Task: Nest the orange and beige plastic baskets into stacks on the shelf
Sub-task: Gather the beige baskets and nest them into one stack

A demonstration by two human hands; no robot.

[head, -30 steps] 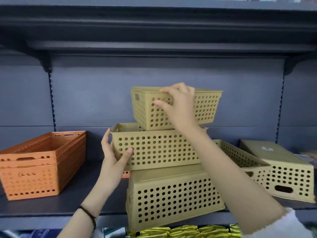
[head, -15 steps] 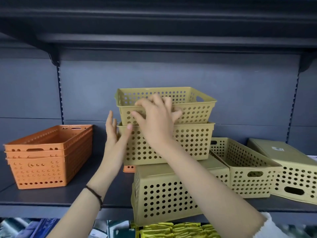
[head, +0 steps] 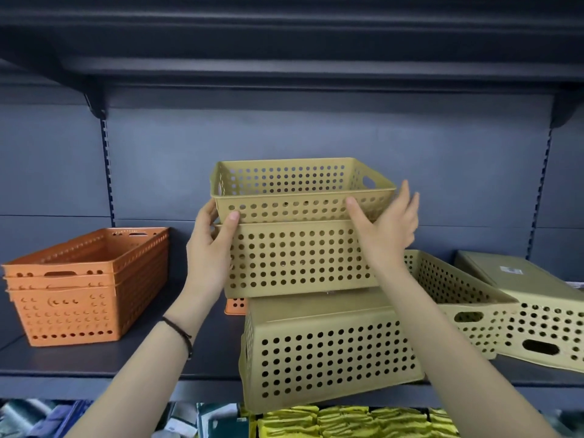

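Observation:
Two beige perforated baskets sit nested, the top basket [head: 300, 207] dropped partway into the lower basket [head: 300, 260]. The pair rests on an upside-down beige basket [head: 328, 349] at the shelf's front edge. My left hand [head: 208, 257] grips the left end of the pair, thumb on the top basket's front wall. My right hand [head: 385, 229] cups the right front corner, thumb on the front wall, fingers spread up past the rim. A stack of nested orange baskets [head: 72, 298] stands at the left.
An upright beige basket [head: 442, 279] and another overturned one [head: 537, 311] lie at the right. A bit of an orange basket [head: 235, 305] shows behind the pile. The dark shelf board [head: 173, 352] has an upper shelf [head: 284, 58] above; packaged goods [head: 347, 422] lie below.
The top beige basket has come down from the air into the lower one. My right hand left its front rim and went to the right corner. My left hand closed on the left end.

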